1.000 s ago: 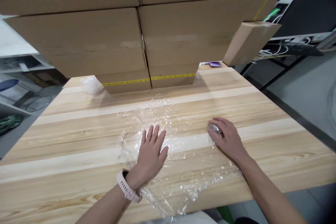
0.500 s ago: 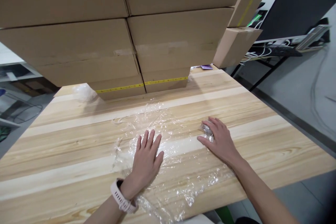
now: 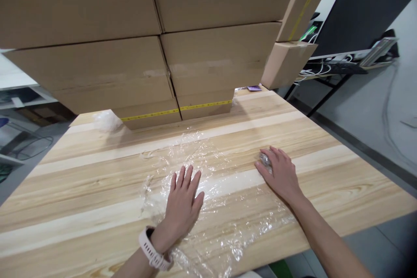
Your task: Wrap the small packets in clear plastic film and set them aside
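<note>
The work in hand appeared to be spreading or steadying a sheet of clear plastic film [image 3: 224, 208] on the wooden table [image 3: 329, 178]. The film lay crinkled across the table's middle and reached down to its near edge.

The left hand [image 3: 183, 208], with a pale pink watch band [image 3: 153, 252] at its wrist, lay palm down on the film, its fingers straight and a little apart, gripping nothing. The right hand [image 3: 282, 176] rested toward the right edge, thumb and fingers bent around a small, shiny, film-wrapped bundle [image 3: 266, 160]. Whether they pinched it or only cupped it, I cannot tell, nor what was inside.

Beyond both hands, toward the far edge, stood stacked cardboard boxes [image 3: 107, 74] with a yellow measuring strip [image 3: 205, 105] low across their fronts; a clump of clear plastic [image 3: 109, 120] sat by the far left corner.

As I judge it, the next move called for a flat, steady left palm, so the thin sheet would not slide or bunch, and a surer right-hand hold on the bundle before any lift or pull.
</note>
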A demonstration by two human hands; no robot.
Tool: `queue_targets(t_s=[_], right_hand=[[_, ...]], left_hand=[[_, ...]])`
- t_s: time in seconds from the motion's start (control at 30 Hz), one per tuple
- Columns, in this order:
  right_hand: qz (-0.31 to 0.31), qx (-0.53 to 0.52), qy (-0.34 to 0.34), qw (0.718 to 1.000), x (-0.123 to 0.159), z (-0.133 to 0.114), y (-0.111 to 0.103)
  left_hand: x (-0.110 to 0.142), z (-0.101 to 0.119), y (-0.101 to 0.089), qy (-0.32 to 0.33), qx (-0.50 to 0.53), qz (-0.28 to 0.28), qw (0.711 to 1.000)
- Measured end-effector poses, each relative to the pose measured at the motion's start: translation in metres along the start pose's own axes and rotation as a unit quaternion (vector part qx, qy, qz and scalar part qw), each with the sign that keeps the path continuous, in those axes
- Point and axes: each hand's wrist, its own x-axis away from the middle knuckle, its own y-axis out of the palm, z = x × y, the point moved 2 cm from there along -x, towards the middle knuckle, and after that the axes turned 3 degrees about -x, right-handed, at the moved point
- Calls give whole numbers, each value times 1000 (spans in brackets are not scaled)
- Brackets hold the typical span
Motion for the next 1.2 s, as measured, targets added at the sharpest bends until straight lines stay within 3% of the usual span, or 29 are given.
queue_targets(t_s=[0.47,0.93,1.2], right_hand=[[13,9,18,1000,-1,-3,-1],[13,18,33,999,-1,-4,2],[-9,-30,48,998,-1,-9,-10]], left_hand=[[-3,-2,-1,-24,79,-11,997],[-2,-6,1,-9,68,12,998],[-3,-10,4,0,41,6,999]])
